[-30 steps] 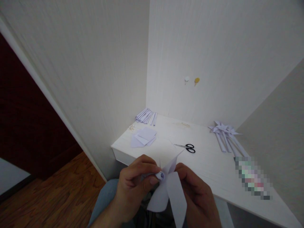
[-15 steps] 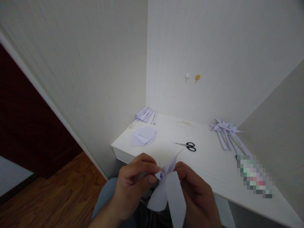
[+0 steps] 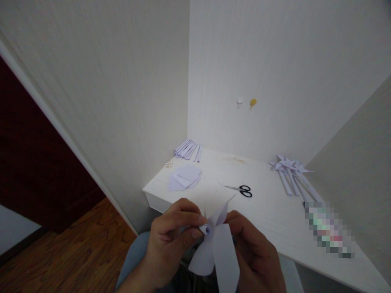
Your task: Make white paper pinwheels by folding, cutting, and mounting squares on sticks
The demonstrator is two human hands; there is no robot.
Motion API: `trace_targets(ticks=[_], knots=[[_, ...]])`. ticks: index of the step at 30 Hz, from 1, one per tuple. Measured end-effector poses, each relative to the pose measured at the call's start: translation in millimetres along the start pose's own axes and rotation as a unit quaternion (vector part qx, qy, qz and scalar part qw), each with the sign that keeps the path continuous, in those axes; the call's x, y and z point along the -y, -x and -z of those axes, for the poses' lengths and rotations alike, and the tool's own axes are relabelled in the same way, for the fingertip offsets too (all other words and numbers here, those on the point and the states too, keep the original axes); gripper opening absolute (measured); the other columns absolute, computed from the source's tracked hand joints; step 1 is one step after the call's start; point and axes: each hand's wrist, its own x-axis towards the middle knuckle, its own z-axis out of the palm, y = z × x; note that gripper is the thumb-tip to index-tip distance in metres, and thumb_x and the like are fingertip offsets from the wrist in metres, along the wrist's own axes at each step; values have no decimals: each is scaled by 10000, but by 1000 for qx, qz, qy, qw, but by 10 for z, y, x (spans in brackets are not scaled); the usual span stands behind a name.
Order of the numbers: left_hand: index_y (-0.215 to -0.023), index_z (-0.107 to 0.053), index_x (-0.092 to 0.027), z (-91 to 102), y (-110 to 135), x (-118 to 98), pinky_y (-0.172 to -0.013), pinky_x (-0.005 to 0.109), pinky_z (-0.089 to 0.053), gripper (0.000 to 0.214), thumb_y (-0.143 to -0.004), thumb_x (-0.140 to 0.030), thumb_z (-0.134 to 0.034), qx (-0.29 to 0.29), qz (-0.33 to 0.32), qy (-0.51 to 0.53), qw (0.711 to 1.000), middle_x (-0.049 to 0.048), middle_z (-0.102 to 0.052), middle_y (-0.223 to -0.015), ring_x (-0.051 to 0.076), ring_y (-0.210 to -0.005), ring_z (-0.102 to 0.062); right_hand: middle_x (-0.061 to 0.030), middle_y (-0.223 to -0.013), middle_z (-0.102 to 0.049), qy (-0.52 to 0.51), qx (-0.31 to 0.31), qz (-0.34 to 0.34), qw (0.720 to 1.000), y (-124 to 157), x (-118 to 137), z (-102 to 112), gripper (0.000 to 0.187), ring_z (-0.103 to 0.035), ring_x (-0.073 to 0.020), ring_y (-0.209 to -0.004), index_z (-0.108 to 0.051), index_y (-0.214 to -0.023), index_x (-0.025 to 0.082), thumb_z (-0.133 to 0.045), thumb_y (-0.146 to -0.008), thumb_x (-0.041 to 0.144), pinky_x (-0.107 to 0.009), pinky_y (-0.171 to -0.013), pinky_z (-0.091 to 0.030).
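Observation:
My left hand point(image 3: 174, 240) pinches a rolled white paper stick point(image 3: 207, 230) near its end, whose spiral opening faces me. Against that stick sits a white paper pinwheel point(image 3: 226, 254), its blades spread up and down. My right hand point(image 3: 255, 248) is behind the pinwheel's right side, its fingers closed on the paper and partly hidden by a blade. Both hands are in front of the table's near edge, above my lap.
On the white table point(image 3: 262, 219) lie black-handled scissors point(image 3: 241, 190), paper sheets point(image 3: 185, 178), several paper sticks point(image 3: 187, 149), small pale bits point(image 3: 169, 165), finished pinwheels point(image 3: 290, 165) and a blurred-out item point(image 3: 328, 230). Two hooks point(image 3: 253, 103) are on the wall.
The view has tilted slightly, so the table sits a little lower. The stick's end has turned a little in my left fingers; both hands keep hold.

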Motion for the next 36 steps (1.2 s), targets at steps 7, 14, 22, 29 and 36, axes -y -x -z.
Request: trace_targets(ticks=[7,14,22,29,36], knots=[[-977,-813,-296,-2,0,26,-684,230,-508,150,-862,-228,-746,1,0,11,1000,38,-659,-890,152,-814,-622,-17,-772,-596,13,10,-10,1000,13,-37,38,168,-532,-150,-653,-620,-813,216,-611,-941,325,-260,-588,-453],[-980,-818,-288,-1,-8,49,-679,250,-509,143,-861,-247,-750,-3,-1,21,1000,53,-660,-882,168,-811,-623,-37,-801,-619,6,0,-23,1000,4,-22,28,170,-540,-157,-662,-650,-822,207,-640,-923,343,-261,-577,-457],[-965,-822,-273,18,-26,44,-700,274,-506,126,-863,-288,-749,5,5,19,1000,67,-665,-873,183,-818,-616,-18,-743,-556,-9,-5,-50,999,-6,29,7,203,-533,-170,-703,-618,-769,216,-672,-898,363,-247,-559,-439],[-998,-814,-294,18,-27,54,-686,262,-486,145,-881,-286,-728,21,15,45,999,53,-662,-887,169,-811,-606,-21,-779,-584,-8,16,-28,999,-25,25,23,170,-544,-171,-716,-627,-793,220,-641,-926,326,-276,-637,-468],[-993,-815,-276,11,-18,62,-697,269,-483,145,-892,-291,-713,32,34,26,999,56,-664,-869,171,-806,-603,-26,-796,-597,34,41,17,998,-39,4,90,161,-560,-174,-731,-633,-819,224,-589,-959,292,-276,-653,-473]])
